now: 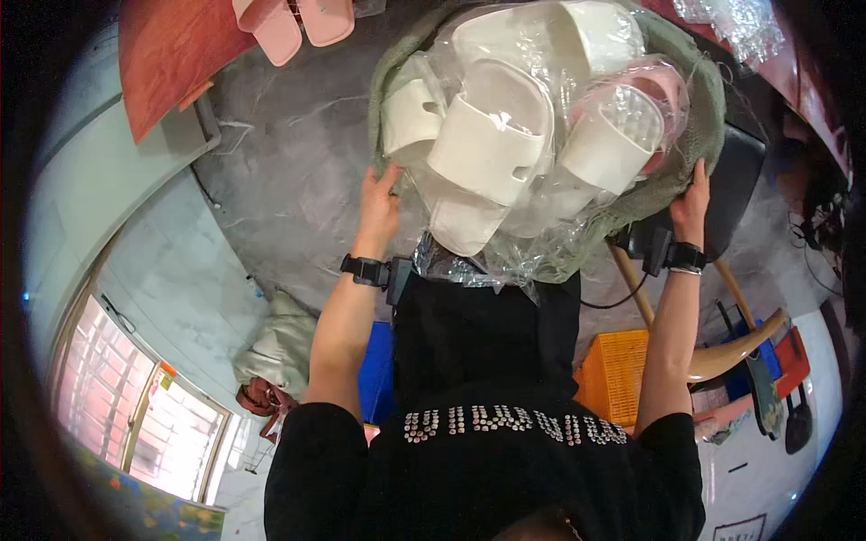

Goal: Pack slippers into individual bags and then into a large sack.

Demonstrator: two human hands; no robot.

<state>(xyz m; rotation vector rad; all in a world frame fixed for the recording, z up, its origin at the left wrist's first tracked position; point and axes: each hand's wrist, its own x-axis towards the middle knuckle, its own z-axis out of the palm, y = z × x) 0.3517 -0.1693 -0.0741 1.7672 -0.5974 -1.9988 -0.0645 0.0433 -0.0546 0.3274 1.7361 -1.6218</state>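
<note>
The green mesh sack (695, 126), stuffed with white slippers (492, 135) sealed in clear plastic bags and one pink pair (663, 86) at its 3 o'clock side, sits at the 12 o'clock part of the view above the person's black-clad torso, its long axis running from 9 to 3 o'clock and its open mouth turned toward the camera. The left hand (379, 203) is closed on the sack's rim at 9 o'clock and the right hand (693, 200) is closed on the rim at 3 o'clock, both arms raised and each wrist carrying a black band. Loose pink slippers (293, 22) lie at 11 o'clock and an orange crate (613, 370) stands at 5 o'clock.
</note>
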